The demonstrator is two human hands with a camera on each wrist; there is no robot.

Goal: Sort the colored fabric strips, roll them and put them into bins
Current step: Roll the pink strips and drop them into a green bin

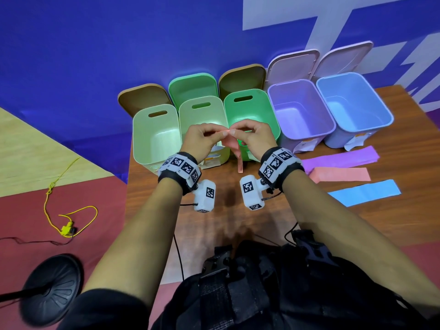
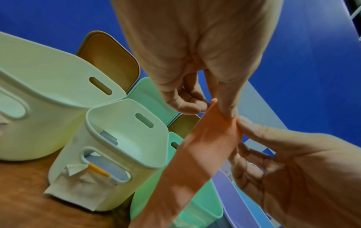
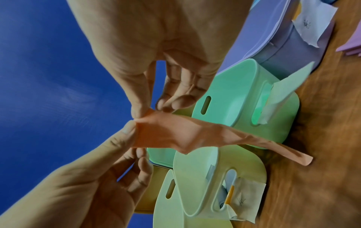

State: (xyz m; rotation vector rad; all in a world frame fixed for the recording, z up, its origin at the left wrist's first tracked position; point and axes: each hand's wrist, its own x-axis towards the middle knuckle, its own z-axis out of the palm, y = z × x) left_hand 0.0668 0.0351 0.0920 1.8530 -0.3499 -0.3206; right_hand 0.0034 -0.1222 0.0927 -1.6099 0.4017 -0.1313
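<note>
A salmon-pink fabric strip (image 1: pixel 232 148) hangs from both my hands above the wooden table (image 1: pixel 238 210), its lower end reaching the tabletop. My left hand (image 1: pixel 217 132) and my right hand (image 1: pixel 232 132) pinch its top end side by side, in front of the bins. In the left wrist view the left thumb and fingers (image 2: pixel 227 111) pinch the strip (image 2: pixel 195 162). The right wrist view shows the right hand (image 3: pixel 152 110) pinching the same end of the strip (image 3: pixel 175 132). Purple (image 1: pixel 340 158), pink (image 1: pixel 340 175) and blue (image 1: pixel 364 192) strips lie flat at the right.
A row of open bins stands at the table's back: two pale green (image 1: pixel 154 136) (image 1: pixel 202 125), a green one (image 1: pixel 250 108), a purple one (image 1: pixel 300 110) and a blue one (image 1: pixel 352 101), lids upright behind. Left of the table, a yellow cord (image 1: pixel 71 210) and black stand base (image 1: pixel 51 289) lie on the floor.
</note>
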